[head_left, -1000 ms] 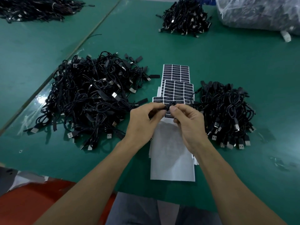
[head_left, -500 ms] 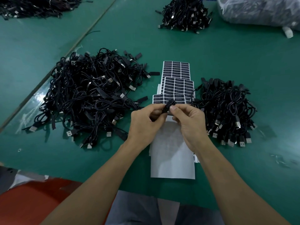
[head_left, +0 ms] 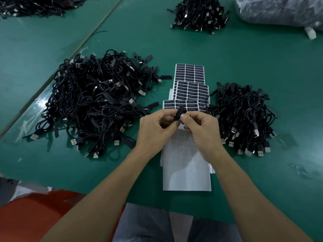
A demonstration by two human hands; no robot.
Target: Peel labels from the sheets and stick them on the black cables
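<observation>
Centre of surface: left hand and right hand pinch cable above sheets; grip unchanged, sticking judged unfinished.

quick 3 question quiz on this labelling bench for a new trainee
1. True or false: the left hand and right hand both pinch one small black cable piece.
2. The bigger cable pile lies where, relative to the label sheets? A left, B right, C on top.
3. Fill in: the bare backing sheet under the wrists is ___ in colour.
Key: 1 true; 2 A; 3 white.
</observation>
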